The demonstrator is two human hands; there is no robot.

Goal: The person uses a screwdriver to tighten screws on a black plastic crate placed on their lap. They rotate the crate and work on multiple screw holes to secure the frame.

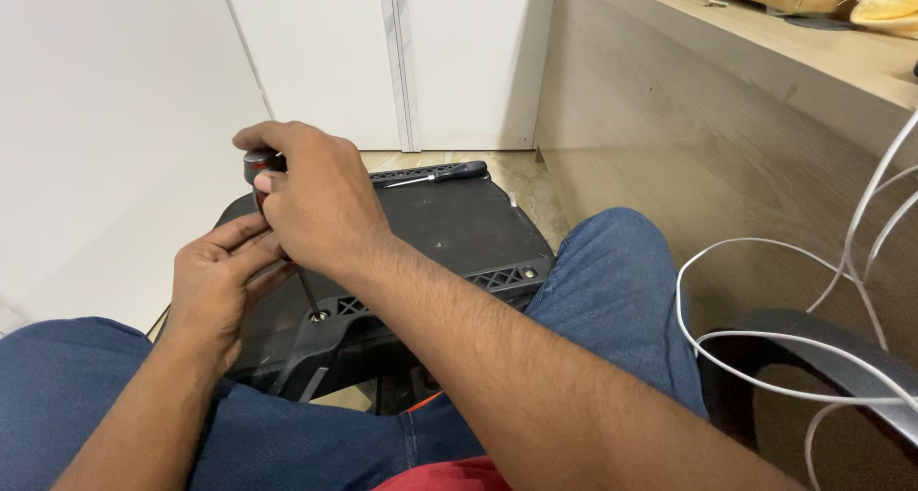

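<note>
Screwdriver (277,225) — right hand (320,204), black panel (449,228)

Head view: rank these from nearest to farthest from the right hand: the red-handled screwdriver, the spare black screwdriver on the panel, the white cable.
Measured from the right hand:
1. Red-handled screwdriver: gripped in that hand, its tip at a screw on the black panel's near edge.
2. Spare black screwdriver: lying on the black panel's far edge, just beyond the hand.
3. White cable: looped far right, past the knee.
</note>
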